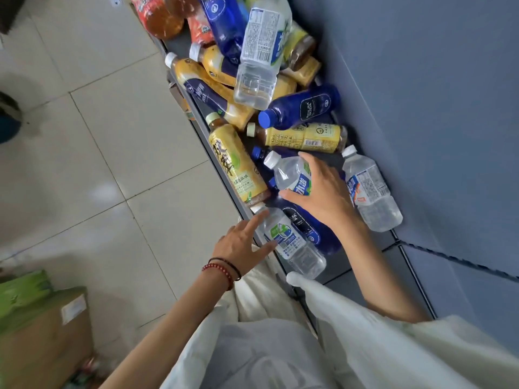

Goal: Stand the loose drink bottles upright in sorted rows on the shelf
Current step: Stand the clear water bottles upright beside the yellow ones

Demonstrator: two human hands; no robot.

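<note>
Head view: the sorting looks barely begun. No bottle stands upright; all lie in a loose heap on the grey shelf [362,259]. The right hand [323,197] lies spread over a white-capped water bottle [289,172], thumb on one side and fingers on the other, not yet curled round it. The left hand [244,240], fingers straight and parted, touches a second water bottle [292,245] with a green-and-blue label at the shelf's front edge. Under both bottles lies a dark blue soda bottle [306,223]. A third water bottle [370,192] lies against the blue-grey back panel [421,108], just beside the right hand. Further along are yellow tea bottles [238,167], another blue soda bottle [303,108] and, at the far end, orange drink bottles [157,18].

The step in hand seems to be picking out the water bottles. The next move calls for a firm grip on each. They must be lifted off the blue bottle without rolling neighbours over the front edge, then set base-down on a bare stretch of shelf.

Pale floor tiles [112,136] lie below the shelf, with a cardboard box [42,332] to the person's left.
</note>
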